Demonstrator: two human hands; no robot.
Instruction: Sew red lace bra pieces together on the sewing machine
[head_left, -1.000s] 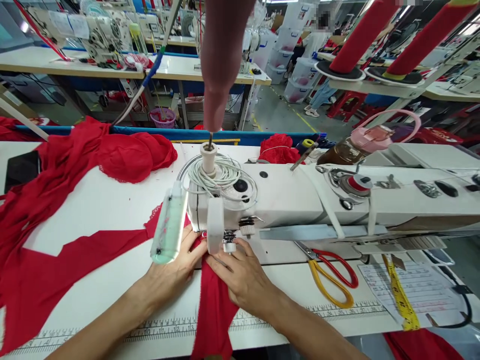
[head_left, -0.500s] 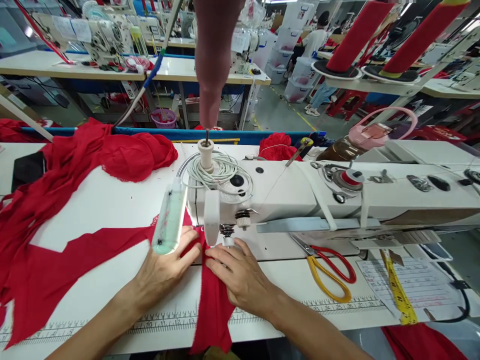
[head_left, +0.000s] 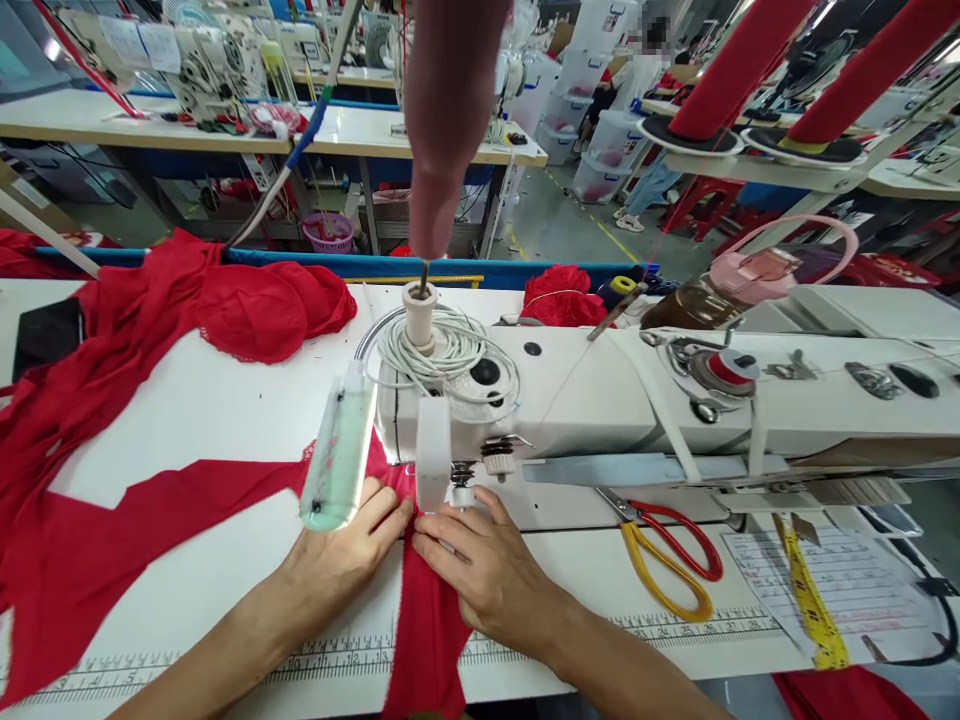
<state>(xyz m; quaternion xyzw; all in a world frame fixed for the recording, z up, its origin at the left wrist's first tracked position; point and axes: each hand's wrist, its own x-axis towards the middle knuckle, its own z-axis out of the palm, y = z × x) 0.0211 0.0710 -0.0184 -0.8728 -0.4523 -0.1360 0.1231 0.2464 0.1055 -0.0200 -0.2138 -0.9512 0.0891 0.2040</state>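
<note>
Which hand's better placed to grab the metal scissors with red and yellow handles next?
Right hand, probably: the scissors lie on its side, nearer than to your left hand; both touch red fabric.

The table [head_left: 225, 420] is looked down on and across by one head-worn camera, faced forward from the near edge. The left hand [head_left: 349, 540] and right hand [head_left: 487, 565] are seen close, low in the middle, the forearms [head_left: 630, 655] cut by the bottom edge. The machine [head_left: 600, 400] is viewed from above; beneath its end, little can be made out.
</note>
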